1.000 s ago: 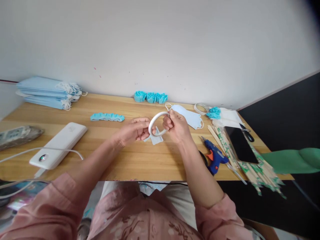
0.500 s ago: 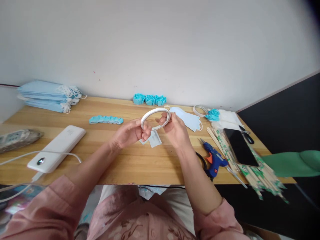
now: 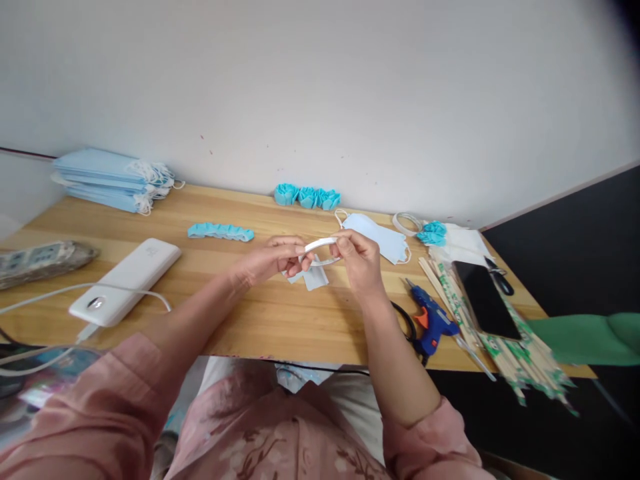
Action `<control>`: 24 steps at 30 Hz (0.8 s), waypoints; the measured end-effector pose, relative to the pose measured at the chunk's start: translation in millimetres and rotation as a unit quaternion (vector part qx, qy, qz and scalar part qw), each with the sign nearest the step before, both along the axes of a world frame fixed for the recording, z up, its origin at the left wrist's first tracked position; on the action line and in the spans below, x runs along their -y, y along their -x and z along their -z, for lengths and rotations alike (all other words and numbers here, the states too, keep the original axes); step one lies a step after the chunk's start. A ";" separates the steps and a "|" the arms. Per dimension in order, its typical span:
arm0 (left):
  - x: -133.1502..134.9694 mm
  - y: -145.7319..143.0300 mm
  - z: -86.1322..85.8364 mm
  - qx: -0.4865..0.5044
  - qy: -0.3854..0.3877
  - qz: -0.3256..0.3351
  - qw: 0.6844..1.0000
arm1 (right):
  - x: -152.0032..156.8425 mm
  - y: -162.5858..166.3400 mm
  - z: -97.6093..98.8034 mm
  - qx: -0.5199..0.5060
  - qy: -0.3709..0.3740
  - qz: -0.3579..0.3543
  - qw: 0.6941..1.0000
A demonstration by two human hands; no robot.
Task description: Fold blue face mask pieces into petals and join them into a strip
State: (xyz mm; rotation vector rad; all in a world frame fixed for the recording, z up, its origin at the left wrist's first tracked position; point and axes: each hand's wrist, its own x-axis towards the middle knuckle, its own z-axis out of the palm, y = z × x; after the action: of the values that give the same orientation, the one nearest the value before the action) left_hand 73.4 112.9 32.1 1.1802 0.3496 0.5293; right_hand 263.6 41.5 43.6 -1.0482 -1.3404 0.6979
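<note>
Both my hands hold a thin white roll of tape (image 3: 320,245) over the middle of the wooden table (image 3: 280,320). My left hand (image 3: 273,258) pinches its left side with closed fingers. My right hand (image 3: 359,257) grips its right side, fingers curled. The roll lies nearly flat, seen edge-on. Under it on the table rest small pale blue pieces of cut mask (image 3: 314,279). A flat blue face mask (image 3: 379,237) lies just right of my right hand.
A stack of blue masks (image 3: 107,180) sits at the back left, a pleated blue strip (image 3: 221,231) and blue rosettes (image 3: 307,196) further back. A white power bank (image 3: 127,280) with cable lies left. Right: blue glue gun (image 3: 433,320), black phone (image 3: 486,300), wooden sticks (image 3: 505,333), another tape roll (image 3: 406,220).
The tape roll has tipped from showing its open ring to lying nearly flat and edge-on, and both hands have lowered a little toward the table.
</note>
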 end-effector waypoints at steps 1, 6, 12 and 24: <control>-0.7 0.4 0.8 -0.012 -0.007 -0.001 1.000 | 1.0 -0.2 -0.5 0.033 -0.007 0.004 0.999; -1.4 0.7 -2.2 -0.049 -0.036 -0.037 0.997 | 3.0 -1.1 -2.1 0.126 -0.043 0.001 0.991; -2.3 4.0 -7.6 -0.070 -0.164 -0.119 0.977 | -2.0 -3.3 1.3 0.233 -0.109 0.002 0.966; 3.5 -0.2 -7.3 -0.063 -0.521 -0.376 0.764 | -10.9 0.3 8.5 0.373 -0.231 0.153 0.886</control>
State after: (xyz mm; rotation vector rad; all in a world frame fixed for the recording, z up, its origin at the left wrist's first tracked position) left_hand 73.6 109.4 39.4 2.1701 0.6959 1.4784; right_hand 263.3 52.3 35.1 -1.1325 -1.8106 -0.3145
